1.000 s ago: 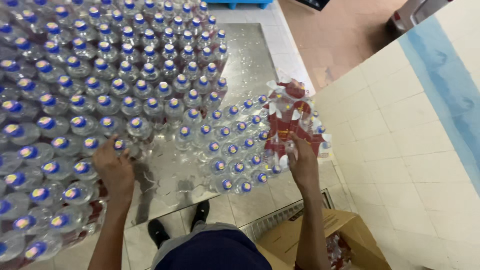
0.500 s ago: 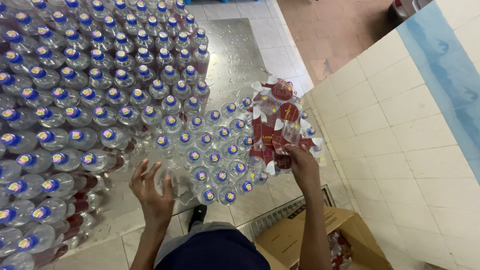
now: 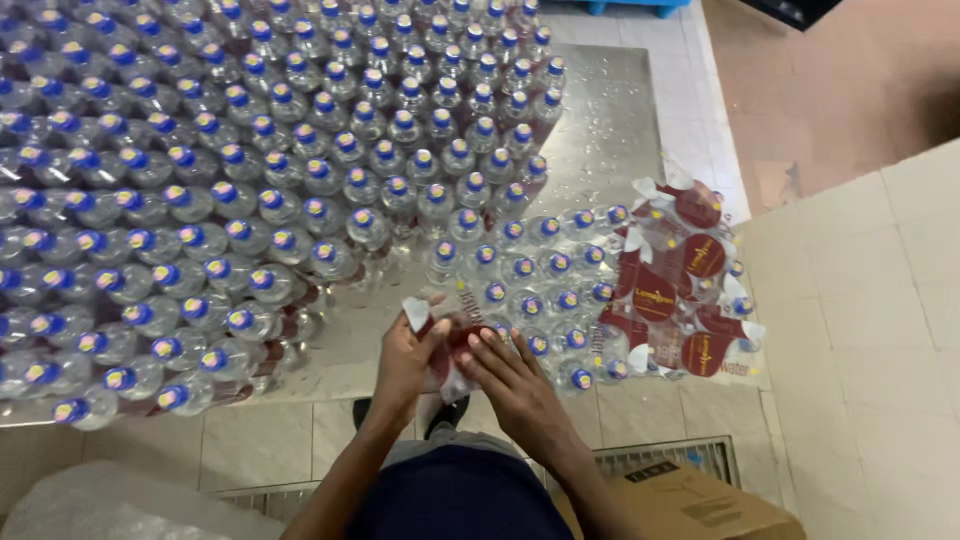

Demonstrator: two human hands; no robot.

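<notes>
both hands meet at the near corner of the shrink-wrapped bottle pack (image 3: 590,290) on the wet steel surface (image 3: 610,120): left hand (image 3: 405,362) fingers pinch the loose wrap flap (image 3: 440,335), right hand (image 3: 510,380) fingers lie flat, steadying it beside the loose blue-capped bottles (image 3: 250,170).

Red-printed shrink-wrap pack (image 3: 610,290) of bottles, brown carton (image 3: 690,505) below
</notes>
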